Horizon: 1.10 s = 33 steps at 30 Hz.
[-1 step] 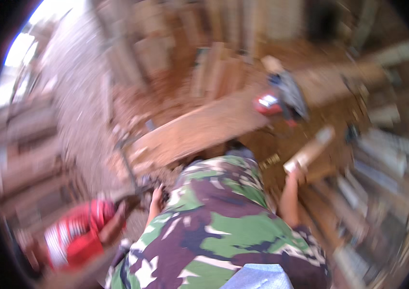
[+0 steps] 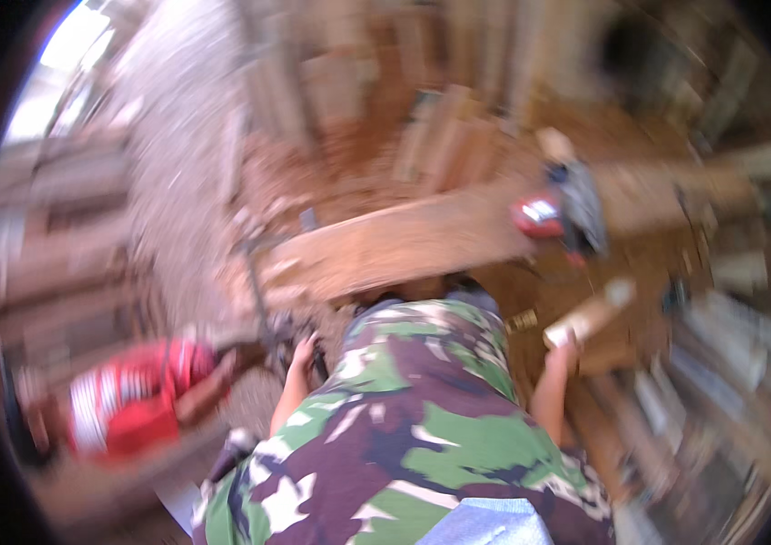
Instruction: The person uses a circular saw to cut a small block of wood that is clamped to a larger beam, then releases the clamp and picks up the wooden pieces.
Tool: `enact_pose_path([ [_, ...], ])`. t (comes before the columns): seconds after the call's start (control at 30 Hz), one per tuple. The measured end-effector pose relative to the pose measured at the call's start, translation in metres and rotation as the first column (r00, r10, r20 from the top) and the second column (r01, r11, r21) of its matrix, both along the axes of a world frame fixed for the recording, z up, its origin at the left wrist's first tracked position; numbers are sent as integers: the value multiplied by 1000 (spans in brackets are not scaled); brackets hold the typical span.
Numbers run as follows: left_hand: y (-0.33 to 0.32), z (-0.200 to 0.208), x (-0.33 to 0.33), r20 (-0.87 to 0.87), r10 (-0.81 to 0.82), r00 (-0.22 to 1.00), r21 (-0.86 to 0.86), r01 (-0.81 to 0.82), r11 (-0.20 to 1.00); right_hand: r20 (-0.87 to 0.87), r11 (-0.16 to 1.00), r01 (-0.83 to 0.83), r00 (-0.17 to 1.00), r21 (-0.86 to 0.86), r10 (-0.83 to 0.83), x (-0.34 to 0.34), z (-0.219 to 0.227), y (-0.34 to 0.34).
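Observation:
My right hand (image 2: 565,351) is closed round the near end of a short, pale piece of wood (image 2: 593,314), which slants away to the right. My left hand (image 2: 302,352) is low beside my camouflage-patterned clothing (image 2: 422,391), close to a dark, cluttered patch; motion blur hides what its fingers do. In front of me a long wooden plank (image 2: 404,245) lies across the view. On its right part rests a red and dark grey object (image 2: 540,216), perhaps a power tool, too smeared to name.
Another person in a red and striped top (image 2: 136,395) is at the lower left, an arm reaching toward my left side. Stacked boards (image 2: 68,263) line the left, and timber lengths (image 2: 721,336) lie at the right. Upright boards (image 2: 449,145) stand beyond the plank.
The whole view has swung slightly, so the plank and the red object appear farther right. My right hand still grips the wood piece.

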State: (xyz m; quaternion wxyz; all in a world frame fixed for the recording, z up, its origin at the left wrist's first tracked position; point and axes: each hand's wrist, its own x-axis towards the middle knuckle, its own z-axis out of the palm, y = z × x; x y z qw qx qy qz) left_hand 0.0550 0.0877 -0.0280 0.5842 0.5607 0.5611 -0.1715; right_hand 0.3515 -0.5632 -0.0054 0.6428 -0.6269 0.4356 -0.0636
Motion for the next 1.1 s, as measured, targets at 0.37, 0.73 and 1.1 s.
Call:
enact_pose_path([
  [0.37,-28,-53,-26,-28,226,974,185,-218,958,-397,747,-49,823,663,407,-9,5,-55],
  [0.73,-10,-7,-5,12,166,986,148,-166,975,-338,759,135,934,638,118,32,7,-139],
  [1.1,23,-48,-46,38,48,998,-10,-48,999,-360,664,255,933,703,23,-42,-22,-26],
])
